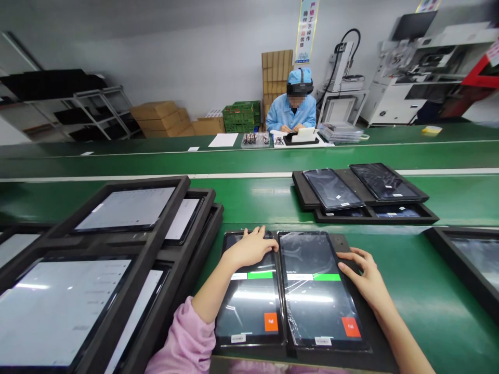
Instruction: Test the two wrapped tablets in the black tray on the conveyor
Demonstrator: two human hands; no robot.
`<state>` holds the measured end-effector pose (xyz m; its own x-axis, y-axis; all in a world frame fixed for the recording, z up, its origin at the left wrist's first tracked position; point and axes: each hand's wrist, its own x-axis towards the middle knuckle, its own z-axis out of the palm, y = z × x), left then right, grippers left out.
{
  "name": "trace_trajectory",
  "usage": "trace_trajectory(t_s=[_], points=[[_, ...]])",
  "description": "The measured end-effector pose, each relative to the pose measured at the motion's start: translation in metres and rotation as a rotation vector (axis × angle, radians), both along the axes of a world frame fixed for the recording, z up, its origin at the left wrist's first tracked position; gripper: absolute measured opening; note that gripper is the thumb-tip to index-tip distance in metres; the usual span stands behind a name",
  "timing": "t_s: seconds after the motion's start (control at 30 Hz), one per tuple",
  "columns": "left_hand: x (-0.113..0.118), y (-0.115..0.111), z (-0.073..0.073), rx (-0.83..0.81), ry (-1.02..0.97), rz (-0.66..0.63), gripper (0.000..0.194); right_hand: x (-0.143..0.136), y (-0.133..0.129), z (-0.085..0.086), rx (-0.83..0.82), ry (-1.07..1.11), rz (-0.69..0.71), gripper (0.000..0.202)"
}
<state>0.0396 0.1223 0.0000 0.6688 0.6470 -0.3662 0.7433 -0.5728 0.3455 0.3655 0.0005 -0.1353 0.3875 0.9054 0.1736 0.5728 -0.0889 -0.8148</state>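
Observation:
Two tablets lie side by side in a black foam tray in front of me. The left tablet (249,301) and the right tablet (319,306) are lit, each with a green bar and a red-orange box. Clear film covers the right one and small white labels sit at their lower ends. My left hand (253,249) rests across the top of the left tablet, fingers spread, grasping nothing. By the upper right edge of the right tablet, over the foam tray (345,246), my right hand (362,272) has its fingers apart, the fingertips close to the tablet's edge.
Stacked foam trays (152,249) holding bright-screened tablets fill the left. Farther right, dark tablets (331,188) lie on another tray stack. One more tray (463,275) is at the right edge. Across the green conveyor, a person (292,111) in blue works beside small parts.

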Motion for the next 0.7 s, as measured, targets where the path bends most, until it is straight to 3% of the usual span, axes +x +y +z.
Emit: trace_trajectory(t_s=[0.2, 0.47, 0.6, 0.7], points=[[-0.003, -0.002, 0.005, 0.028, -0.007, 0.037, 0.066, 0.002, 0.002, -0.011, -0.009, 0.021, 0.007, 0.050], [0.004, 0.002, 0.009, -0.005, -0.008, 0.067, 0.060, 0.004, 0.006, -0.007, -0.020, 0.032, 0.044, 0.051], [-0.027, -0.012, 0.014, -0.009, -0.037, 0.131, 0.059, -0.004, -0.004, 0.008, 0.029, -0.022, 0.031, 0.050], [-0.073, -0.051, 0.005, 0.115, -0.157, 0.348, 0.053, -0.025, -0.025, 0.029, 0.161, -0.213, 0.135, 0.037]])
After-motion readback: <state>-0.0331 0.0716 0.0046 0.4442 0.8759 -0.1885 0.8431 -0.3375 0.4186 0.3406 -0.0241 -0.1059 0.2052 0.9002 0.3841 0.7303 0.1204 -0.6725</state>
